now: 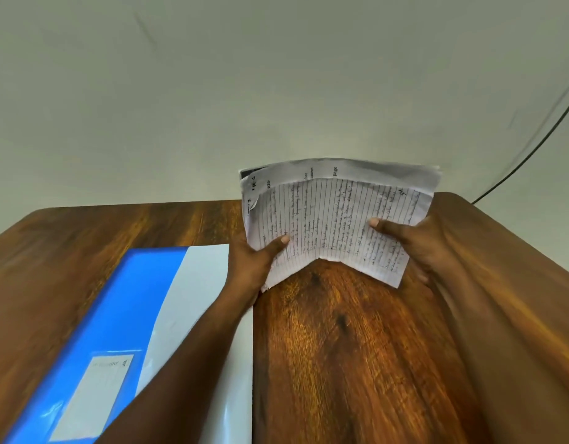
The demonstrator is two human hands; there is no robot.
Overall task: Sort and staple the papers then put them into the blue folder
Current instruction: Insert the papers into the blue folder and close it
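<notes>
A stack of papers (328, 216) is held up above the wooden table, bowed in the middle. The front sheet is lined and handwritten; printed sheets stand behind it. My left hand (254, 261) grips the stack's lower left edge, thumb on the front. On the lower right side my right hand (411, 238) grips it the same way. The blue folder (94, 322) lies open at the lower left, with its pale inner flap (193, 293) under my left forearm. No stapler is in view.
The brown wooden table (340, 347) fills the lower view and ends at a pale wall (212, 91). A dark cable (532, 149) runs down the wall at the right.
</notes>
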